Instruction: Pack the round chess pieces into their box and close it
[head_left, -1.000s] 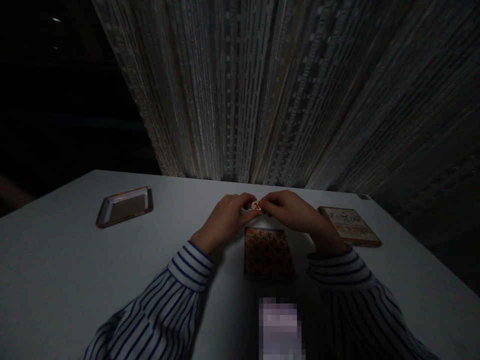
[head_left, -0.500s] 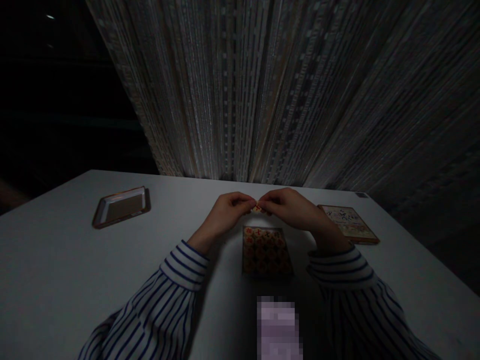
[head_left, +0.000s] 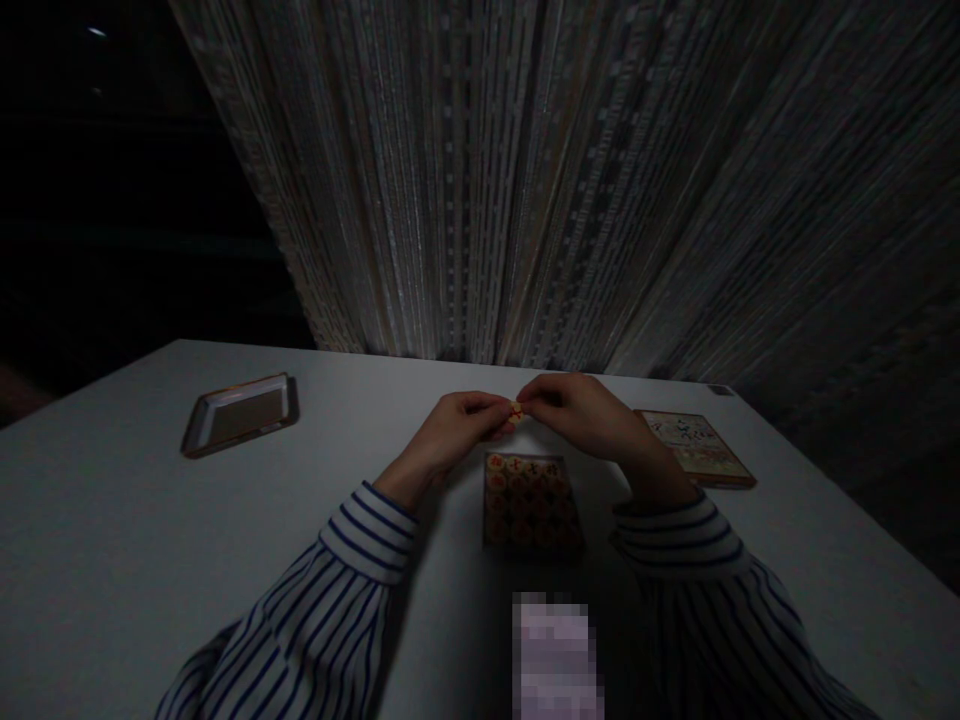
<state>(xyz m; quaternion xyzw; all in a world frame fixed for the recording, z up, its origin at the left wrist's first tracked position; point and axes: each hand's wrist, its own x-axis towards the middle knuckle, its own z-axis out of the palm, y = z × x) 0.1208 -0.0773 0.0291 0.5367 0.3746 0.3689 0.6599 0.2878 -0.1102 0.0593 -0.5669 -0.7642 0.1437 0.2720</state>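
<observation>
Between my hands, above the table, is a small round game piece (head_left: 516, 411) with a red mark on its pale face. The thumb and fingers of my left hand (head_left: 465, 425) pinch it from the left. My right hand (head_left: 581, 410) pinches its right edge with fingertips and thumb. Just below the hands lies a dark square box (head_left: 486, 505) with rows of round wooden pieces (head_left: 517, 483) in it, several with red or dark characters on top.
A shallow tray or lid (head_left: 247, 412) lies at the left of the white table (head_left: 315, 560). A flat printed box (head_left: 697, 447) is beyond my right wrist. A small dark label (head_left: 721, 390) marks the far right corner. Behind hangs a striped curtain (head_left: 480, 180).
The piece has turned slightly between my fingers, and more of its face shows. My left hand has dropped a little; the box and tray have not moved on the table.
</observation>
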